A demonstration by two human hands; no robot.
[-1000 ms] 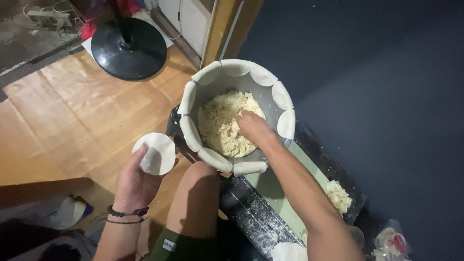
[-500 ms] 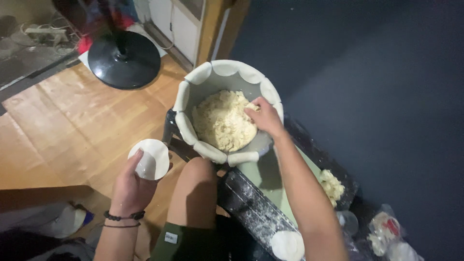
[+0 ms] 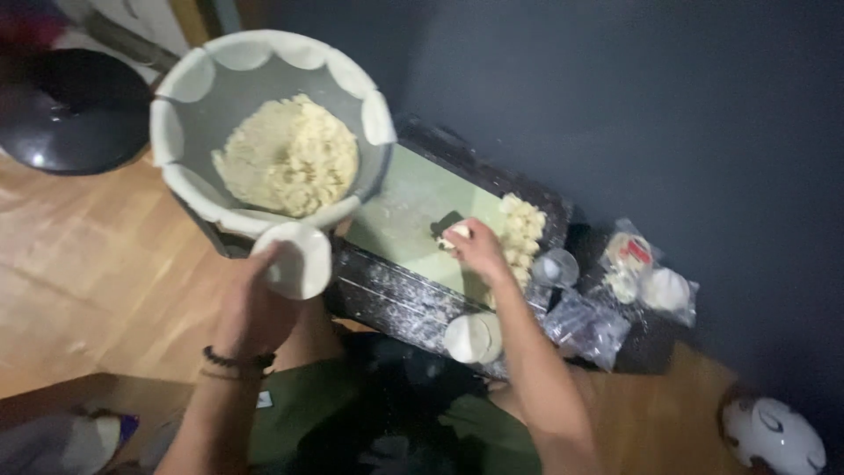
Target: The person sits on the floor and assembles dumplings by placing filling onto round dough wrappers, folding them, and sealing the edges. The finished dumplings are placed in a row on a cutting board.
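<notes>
- Since 0.5 s ago: right hand (image 3: 475, 249) has left the filling bowl and now sits over the pale green mat (image 3: 406, 215) on the dark tray; camera view also swung right, so bowl is now upper left.
- Right hand: fingers curled in, pinching a small pale lump, prob. filling (image 3: 457, 232), at the fingertips; blurred, can't tell how tight.
- Left hand (image 3: 259, 303): palm up, fingers partly open, cupping a round white dough wrapper (image 3: 301, 261) flat on the fingers, just below the bowl rim.
- Grey bowl (image 3: 198, 132): holds a heap of pale yellow crumbly filling (image 3: 288, 157); round wrappers draped over the rim all the way round.
- Dark floured tray (image 3: 396, 303): bowl stands at its left end, green mat in the middle.
- Row of small pale folded pieces (image 3: 523, 233) at the mat's far right edge, just beside the right hand.
- Stack of round wrappers (image 3: 473, 338) on the tray's near edge, touching the right forearm.
- Small clear cup (image 3: 556, 266) and clear plastic bags (image 3: 646, 277) right of the tray.
- Black round base (image 3: 70, 110) on wood floor, far left.
</notes>
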